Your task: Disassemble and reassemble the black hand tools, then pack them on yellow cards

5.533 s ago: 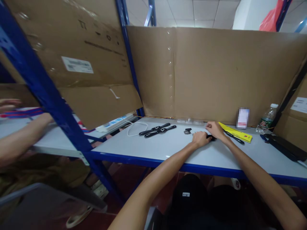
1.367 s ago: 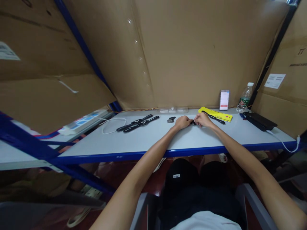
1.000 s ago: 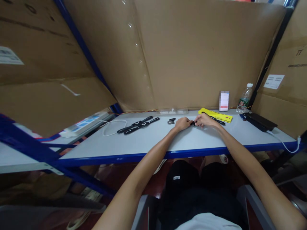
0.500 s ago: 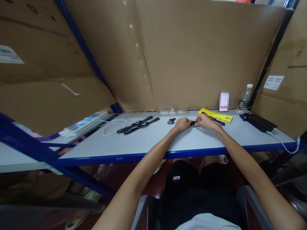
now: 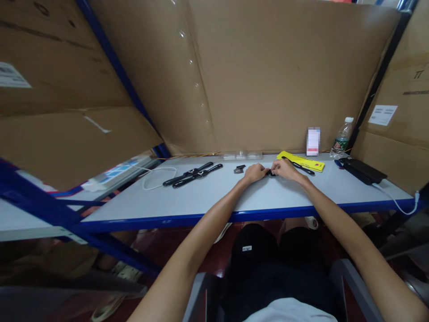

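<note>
Both hands meet over the tabletop around a small black part [image 5: 271, 173], mostly hidden by the fingers. My left hand [image 5: 255, 173] is closed and pinches its left side. My right hand [image 5: 282, 169] is closed too, fingertips on the part's upper right. Just left of my left hand lies a small flat dark metal piece [image 5: 239, 169]. Behind my right hand, a black-handled tool [image 5: 304, 168] rests against a yellow packet [image 5: 303, 162]; the hand covers some of it. Farther left, two black spokeshaves [image 5: 187, 174] [image 5: 197, 175] lie side by side at a slant.
A phone [image 5: 313, 141] and a water bottle [image 5: 340, 138] stand at the back right. A black case-like object [image 5: 363, 171] with a white cable lies at right. Clear plastic packaging [image 5: 241, 155] sits along the cardboard wall [image 5: 254, 80]. At left is a power strip [image 5: 115, 174].
My right fingers have shifted slightly left over the black part. My left hand and the tools on the table stay where they were.
</note>
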{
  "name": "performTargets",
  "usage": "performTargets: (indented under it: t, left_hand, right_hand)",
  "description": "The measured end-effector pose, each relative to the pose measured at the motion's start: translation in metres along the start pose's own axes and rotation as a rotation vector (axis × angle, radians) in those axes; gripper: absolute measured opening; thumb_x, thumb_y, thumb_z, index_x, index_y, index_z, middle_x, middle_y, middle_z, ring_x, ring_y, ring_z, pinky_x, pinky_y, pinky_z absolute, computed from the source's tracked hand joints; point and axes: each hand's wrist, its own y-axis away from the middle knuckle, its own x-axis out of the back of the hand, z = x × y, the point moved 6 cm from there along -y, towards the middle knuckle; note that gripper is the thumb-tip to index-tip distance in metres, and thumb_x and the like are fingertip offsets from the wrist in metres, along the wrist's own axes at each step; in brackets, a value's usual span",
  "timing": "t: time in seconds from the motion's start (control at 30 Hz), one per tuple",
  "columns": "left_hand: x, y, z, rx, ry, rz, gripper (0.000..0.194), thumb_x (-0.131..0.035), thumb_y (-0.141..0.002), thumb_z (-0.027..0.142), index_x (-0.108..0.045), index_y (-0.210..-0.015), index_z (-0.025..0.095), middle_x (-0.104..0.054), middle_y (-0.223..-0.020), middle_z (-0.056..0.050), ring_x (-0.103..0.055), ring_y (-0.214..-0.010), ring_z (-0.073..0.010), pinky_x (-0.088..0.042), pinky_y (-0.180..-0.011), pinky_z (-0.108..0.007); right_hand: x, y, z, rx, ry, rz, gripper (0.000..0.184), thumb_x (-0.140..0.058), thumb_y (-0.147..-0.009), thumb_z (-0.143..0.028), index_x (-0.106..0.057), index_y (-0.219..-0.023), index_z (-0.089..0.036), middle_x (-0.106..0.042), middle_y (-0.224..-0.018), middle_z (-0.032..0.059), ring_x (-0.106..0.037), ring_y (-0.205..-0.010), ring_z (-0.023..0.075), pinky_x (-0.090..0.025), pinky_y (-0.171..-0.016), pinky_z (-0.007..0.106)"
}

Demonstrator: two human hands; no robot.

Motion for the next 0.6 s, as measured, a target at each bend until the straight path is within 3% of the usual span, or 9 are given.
performTargets:
  t: [0.2, 0.33, 0.5, 0.6]
  left_hand:
    - [0.000, 0.000, 0.000, -0.006, -0.017, 0.007, 0.049, -0.046, -0.098, 0.050, -0.076, -0.074, 0.020, -0.074, -0.077, -0.007, -0.065, -0.078, -0.0213, -0.036, -0.066, -0.028]
    - [0.000, 0.000, 0.000, 0.000, -0.011, -0.004, 0.048, -0.047, -0.099, 0.050, -0.076, -0.075, 0.020, -0.073, -0.076, -0.006, -0.065, -0.078, -0.0208, -0.036, -0.068, -0.027]
    - [0.001, 0.001, 0.002, 0.002, 0.003, -0.008, 0.047, -0.047, -0.098, 0.048, -0.077, -0.075, 0.020, -0.073, -0.076, -0.006, -0.064, -0.076, -0.0208, -0.036, -0.067, -0.028]
    - [0.002, 0.002, 0.002, 0.010, 0.010, -0.006, 0.046, -0.048, -0.097, 0.048, -0.077, -0.075, 0.020, -0.073, -0.077, -0.007, -0.066, -0.078, -0.0217, -0.036, -0.067, -0.028]
  right_hand:
    - [-0.009, -0.004, 0.009, -0.134, -0.143, 0.034, 0.013, -0.063, -0.079, -0.007, -0.074, -0.083, -0.013, -0.067, -0.058, -0.0009, -0.057, -0.049, 0.0105, -0.045, -0.055, 0.020]
    - [-0.011, -0.008, 0.019, -0.224, -0.295, -0.020, 0.016, -0.059, -0.077, -0.004, -0.072, -0.078, -0.012, -0.065, -0.056, -0.0005, -0.057, -0.048, 0.0112, -0.045, -0.049, 0.020]
    - [-0.006, -0.005, 0.017, -0.149, -0.331, -0.187, 0.019, -0.067, -0.072, -0.005, -0.076, -0.086, -0.013, -0.072, -0.067, 0.0011, -0.062, -0.058, 0.0112, -0.047, -0.053, 0.018]
    - [-0.002, -0.005, 0.014, -0.096, -0.259, -0.174, 0.017, -0.072, -0.073, -0.009, -0.078, -0.087, -0.015, -0.074, -0.072, 0.0012, -0.063, -0.062, 0.0117, -0.046, -0.056, 0.018]
